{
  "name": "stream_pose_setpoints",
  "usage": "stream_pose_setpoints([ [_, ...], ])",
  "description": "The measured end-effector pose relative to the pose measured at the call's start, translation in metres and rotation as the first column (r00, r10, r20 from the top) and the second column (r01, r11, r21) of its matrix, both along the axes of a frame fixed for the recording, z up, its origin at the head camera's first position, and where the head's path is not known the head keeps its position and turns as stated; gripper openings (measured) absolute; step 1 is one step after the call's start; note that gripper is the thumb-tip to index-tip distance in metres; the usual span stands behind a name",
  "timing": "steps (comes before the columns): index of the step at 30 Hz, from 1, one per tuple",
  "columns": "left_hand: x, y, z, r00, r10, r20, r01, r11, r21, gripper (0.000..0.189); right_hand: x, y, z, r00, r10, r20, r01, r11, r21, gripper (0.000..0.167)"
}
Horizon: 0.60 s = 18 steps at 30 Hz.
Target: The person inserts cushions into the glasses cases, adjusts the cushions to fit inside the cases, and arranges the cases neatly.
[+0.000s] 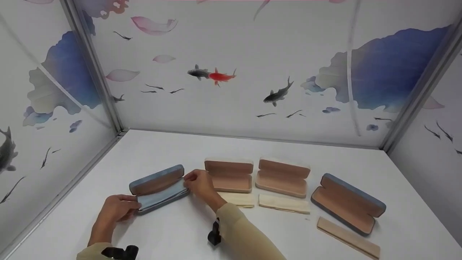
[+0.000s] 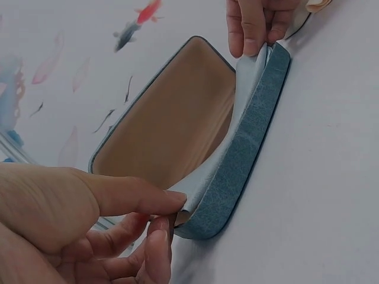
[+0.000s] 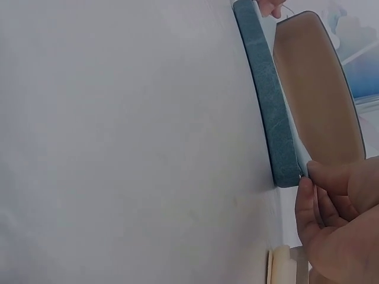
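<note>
"What's at the far left?"

"A white left wall panel (image 1: 75,159) printed with a blue leaf shape (image 1: 68,65), joined to the white back panel (image 1: 234,43) by a grey metal post (image 1: 92,61). Below spreads a smooth white tabletop (image 1: 173,234)."

"And on it?"

"The left hand (image 1: 117,208) pinches one end of a light-blue cloth (image 1: 158,198), thumb against finger. That cloth lies along the base of an open blue glasses case (image 1: 156,179). The right hand (image 1: 202,186) pinches the cloth's other end, at the case's right corner."

"Further along?"

"On the back panel, a dark fish (image 1: 197,73) meets a red fish (image 1: 221,77). Beneath stand an open pale glasses case (image 1: 231,184), partly behind the right hand, and a second pale case (image 1: 281,183). Before them lie a folded cream cloth (image 1: 238,199) and another cream cloth (image 1: 284,204)."

"Then the right side?"

"An open blue-grey case (image 1: 343,209), slanted, tan inside, with a folded tan cloth (image 1: 348,237) in front. Beyond rises the right wall panel (image 1: 433,155), its corner framed by a metal upright (image 1: 420,90)."
</note>
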State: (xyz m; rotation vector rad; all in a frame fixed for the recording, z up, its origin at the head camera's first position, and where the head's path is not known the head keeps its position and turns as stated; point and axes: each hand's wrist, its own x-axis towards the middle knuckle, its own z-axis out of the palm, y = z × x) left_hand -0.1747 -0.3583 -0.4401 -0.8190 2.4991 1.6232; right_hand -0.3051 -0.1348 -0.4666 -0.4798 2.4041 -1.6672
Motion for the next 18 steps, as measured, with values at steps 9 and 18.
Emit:
stream_pose_setpoints([
  [9, 0.002, -0.004, 0.002, 1.000, -0.017, 0.008, 0.017, 1.000, 0.004, 0.049, -0.002, 0.001, 0.004, 1.000, -0.012, -0.012, 0.012, 1.000, 0.015, 0.005],
  [18, 0.009, -0.020, 0.014, 0.999, -0.048, 0.019, 0.048, 0.999, 0.014, 0.082, -0.009, 0.009, 0.014, 1.000, -0.008, 0.003, 0.009, 1.000, -0.030, 0.029],
])
